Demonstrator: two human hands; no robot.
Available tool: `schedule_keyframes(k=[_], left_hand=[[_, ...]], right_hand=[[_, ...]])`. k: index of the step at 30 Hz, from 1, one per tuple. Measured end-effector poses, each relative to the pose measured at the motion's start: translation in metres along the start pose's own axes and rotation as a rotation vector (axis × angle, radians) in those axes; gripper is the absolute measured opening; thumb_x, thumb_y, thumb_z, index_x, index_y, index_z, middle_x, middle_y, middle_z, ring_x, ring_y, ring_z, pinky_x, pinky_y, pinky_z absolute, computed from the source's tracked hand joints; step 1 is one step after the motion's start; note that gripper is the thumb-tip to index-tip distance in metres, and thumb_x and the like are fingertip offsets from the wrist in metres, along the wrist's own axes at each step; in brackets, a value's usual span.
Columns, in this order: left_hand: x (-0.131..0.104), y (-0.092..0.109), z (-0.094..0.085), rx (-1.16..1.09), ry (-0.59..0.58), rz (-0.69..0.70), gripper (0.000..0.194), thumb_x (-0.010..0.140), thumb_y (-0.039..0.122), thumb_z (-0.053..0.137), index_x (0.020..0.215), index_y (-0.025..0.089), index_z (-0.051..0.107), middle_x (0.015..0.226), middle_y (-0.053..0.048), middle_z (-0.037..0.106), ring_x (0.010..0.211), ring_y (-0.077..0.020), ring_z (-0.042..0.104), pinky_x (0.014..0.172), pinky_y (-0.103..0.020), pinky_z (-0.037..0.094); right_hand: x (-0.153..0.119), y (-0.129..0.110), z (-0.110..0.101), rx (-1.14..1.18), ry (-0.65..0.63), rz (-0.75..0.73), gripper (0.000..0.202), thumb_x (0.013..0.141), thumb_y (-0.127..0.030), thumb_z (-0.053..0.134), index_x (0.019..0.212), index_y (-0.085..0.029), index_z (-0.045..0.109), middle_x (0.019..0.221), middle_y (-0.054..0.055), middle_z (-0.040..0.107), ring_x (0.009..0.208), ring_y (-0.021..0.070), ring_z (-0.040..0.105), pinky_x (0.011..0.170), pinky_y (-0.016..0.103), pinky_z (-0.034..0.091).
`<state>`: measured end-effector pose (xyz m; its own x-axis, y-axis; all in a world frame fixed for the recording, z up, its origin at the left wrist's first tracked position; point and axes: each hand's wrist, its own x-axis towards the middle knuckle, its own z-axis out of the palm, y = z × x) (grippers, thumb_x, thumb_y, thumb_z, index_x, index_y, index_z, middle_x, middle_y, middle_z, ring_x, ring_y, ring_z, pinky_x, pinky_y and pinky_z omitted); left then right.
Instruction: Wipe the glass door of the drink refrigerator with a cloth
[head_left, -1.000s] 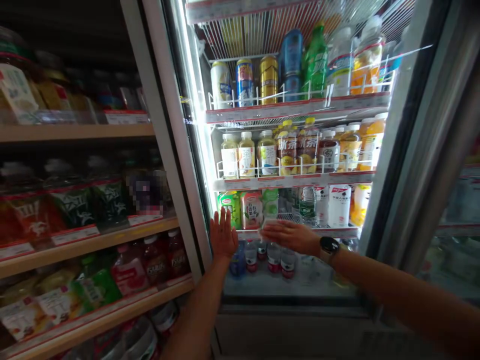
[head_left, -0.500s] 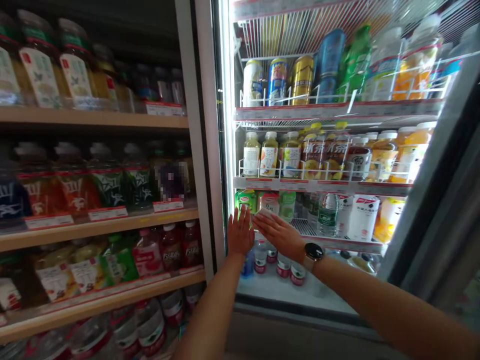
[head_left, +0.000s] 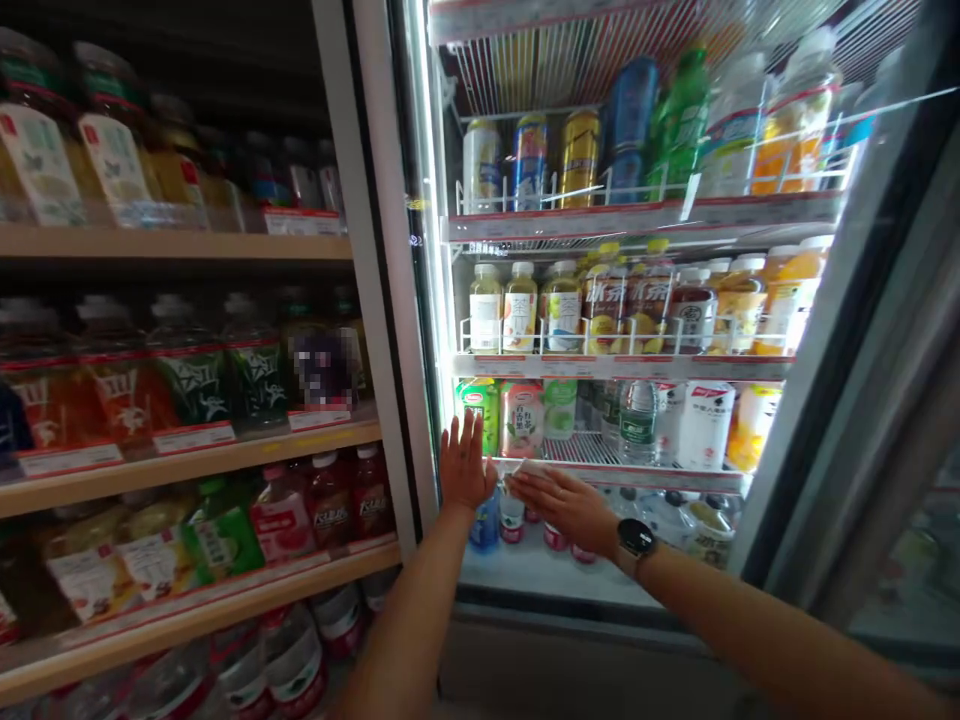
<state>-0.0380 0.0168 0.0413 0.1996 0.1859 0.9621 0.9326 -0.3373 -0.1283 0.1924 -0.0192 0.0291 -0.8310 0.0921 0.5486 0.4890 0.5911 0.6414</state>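
Observation:
My left hand (head_left: 466, 465) is raised with its fingers spread in front of the green carton (head_left: 486, 405) on the cooler's lower shelf; nothing is in it. To its right, my right hand (head_left: 559, 500) lies over a small white cloth or tissue (head_left: 523, 470), fingers together, at the height of the lower shelf's front edge (head_left: 660, 477). A dark round watch is on the right wrist. Behind the hands stand a pink carton (head_left: 522, 420) and a clear bottle with a green label (head_left: 638, 425). Whether the hands touch a glass surface cannot be made out.
Lit cooler shelves hold cans (head_left: 531, 160) and bottles (head_left: 520, 305). A dark door frame (head_left: 847, 380) slants down the right side. On the left, a wooden shelf unit (head_left: 285, 448) bears several rows of bottled drinks, with larger bottles at the bottom.
My right hand has moved down with the white cloth, uncovering the pink carton. My left hand stays raised near the green carton. The view has shifted slightly to the right.

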Motion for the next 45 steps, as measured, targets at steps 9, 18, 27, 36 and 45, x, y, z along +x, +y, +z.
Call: schedule_keyframes(k=[9, 18, 27, 36, 45], left_hand=[[0.003, -0.002, 0.003, -0.026, 0.029, -0.008, 0.081, 0.083, 0.023, 0.047, 0.157, 0.016, 0.014, 0.162, -0.010, 0.021, 0.151, -0.0289, 0.016, 0.123, -0.049, 0.018], [0.003, -0.003, 0.006, 0.020, 0.026, -0.027, 0.080, 0.083, 0.025, 0.047, 0.156, 0.016, 0.015, 0.160, -0.013, 0.026, 0.150, -0.0313, 0.019, 0.121, -0.052, 0.020], [0.003, -0.003, 0.007, 0.019, 0.017, -0.035, 0.079, 0.085, 0.026, 0.046, 0.156, 0.015, 0.014, 0.161, -0.015, 0.024, 0.150, -0.0317, 0.015, 0.121, -0.055, 0.019], [0.008, 0.007, -0.003, 0.003, 0.002, -0.064, 0.082, 0.086, 0.023, 0.047, 0.157, 0.017, 0.005, 0.163, -0.015, 0.015, 0.150, -0.0332, 0.009, 0.120, -0.058, 0.018], [0.098, 0.156, 0.004, -0.204, -0.077, 0.303, 0.076, 0.090, 0.021, 0.047, 0.157, 0.022, 0.010, 0.159, -0.009, 0.029, 0.150, -0.0255, 0.017, 0.123, -0.050, 0.017]], right_hand=[[-0.054, 0.092, -0.073, -0.185, -0.002, 0.054, 0.054, 0.094, -0.004, 0.040, 0.144, -0.021, 0.045, 0.147, -0.002, 0.051, 0.142, 0.0114, 0.037, 0.122, 0.033, 0.026], [-0.088, 0.099, -0.079, -0.201, 0.061, 0.386, 0.073, 0.089, -0.003, 0.037, 0.156, -0.023, 0.015, 0.146, 0.005, 0.052, 0.141, 0.0190, 0.039, 0.121, 0.047, 0.025], [-0.120, 0.078, -0.065, -0.148, 0.031, 0.396, 0.075, 0.087, -0.002, 0.037, 0.156, -0.022, 0.014, 0.146, 0.005, 0.052, 0.140, 0.0180, 0.040, 0.121, 0.045, 0.024], [-0.127, 0.066, -0.055, -0.138, 0.033, 0.449, 0.078, 0.084, 0.001, 0.035, 0.156, -0.021, 0.013, 0.147, 0.005, 0.051, 0.140, 0.0179, 0.040, 0.117, 0.044, 0.031], [-0.102, 0.114, -0.103, -0.137, 0.091, 0.486, 0.076, 0.088, -0.001, 0.035, 0.157, -0.023, 0.013, 0.154, 0.002, 0.042, 0.147, 0.0169, 0.028, 0.121, 0.043, 0.025]])
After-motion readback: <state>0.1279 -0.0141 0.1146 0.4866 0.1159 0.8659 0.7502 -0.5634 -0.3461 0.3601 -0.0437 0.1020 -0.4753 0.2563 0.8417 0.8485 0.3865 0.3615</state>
